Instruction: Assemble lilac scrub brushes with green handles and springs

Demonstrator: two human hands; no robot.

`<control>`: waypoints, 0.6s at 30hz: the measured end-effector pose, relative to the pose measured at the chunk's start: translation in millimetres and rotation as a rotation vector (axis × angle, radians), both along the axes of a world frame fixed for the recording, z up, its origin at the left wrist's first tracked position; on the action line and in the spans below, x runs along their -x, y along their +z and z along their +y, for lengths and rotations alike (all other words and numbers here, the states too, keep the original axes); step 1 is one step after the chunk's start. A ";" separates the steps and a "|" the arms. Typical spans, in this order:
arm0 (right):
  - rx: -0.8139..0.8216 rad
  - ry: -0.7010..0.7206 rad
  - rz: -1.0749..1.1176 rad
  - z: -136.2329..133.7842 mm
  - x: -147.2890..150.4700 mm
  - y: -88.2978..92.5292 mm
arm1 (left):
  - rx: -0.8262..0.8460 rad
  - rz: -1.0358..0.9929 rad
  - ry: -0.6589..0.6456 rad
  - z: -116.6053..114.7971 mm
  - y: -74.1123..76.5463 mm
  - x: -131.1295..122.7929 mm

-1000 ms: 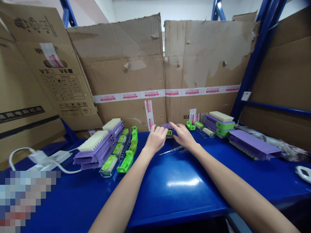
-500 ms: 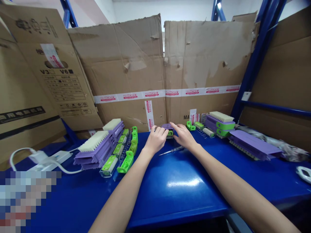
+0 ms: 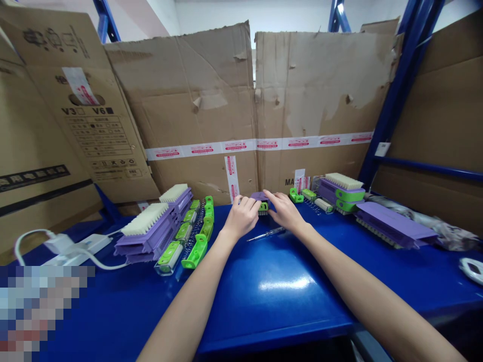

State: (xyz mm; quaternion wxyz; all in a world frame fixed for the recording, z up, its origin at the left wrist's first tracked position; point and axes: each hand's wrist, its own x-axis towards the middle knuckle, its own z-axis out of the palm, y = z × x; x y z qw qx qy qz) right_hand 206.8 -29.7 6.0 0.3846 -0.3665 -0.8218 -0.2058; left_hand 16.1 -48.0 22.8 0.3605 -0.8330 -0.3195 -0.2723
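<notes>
At the far middle of the table a small purple brush (image 3: 259, 195) with a green end piece (image 3: 263, 206) sits bristles down between my hands. My left hand (image 3: 242, 216) is closed at its left side, fingers curled over it. On the right side my right hand (image 3: 284, 210) grips it, index finger along the top and thumb lower down. Fingers cover much of the brush. Just nearer to me lies a thin screwdriver (image 3: 266, 234) with a clear handle, touched by neither hand.
To the left stand stacked purple brushes (image 3: 151, 234), green-topped blocks (image 3: 170, 255), springs (image 3: 196, 229) and green end pieces (image 3: 195, 253). A white power strip (image 3: 88, 246) lies beyond them. More brushes (image 3: 339, 191) and a purple brush body (image 3: 396, 221) are at right. Cardboard (image 3: 196, 115) walls the back.
</notes>
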 end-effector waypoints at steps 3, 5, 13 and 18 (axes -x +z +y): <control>0.001 0.001 0.003 0.4 -0.1 -0.1 | 0.008 -0.015 0.003 0.0 -0.4 0.2; 0.001 0.005 0.002 0.4 0.0 0.0 | 0.013 -0.027 0.001 0.0 -0.8 0.2; 0.022 0.016 0.019 0.5 1.0 -1.2 | 0.030 -0.078 -0.022 -1.0 -0.5 -0.5; 0.025 0.024 0.020 1.3 0.6 -1.8 | 0.054 -0.071 -0.007 -1.9 1.4 0.1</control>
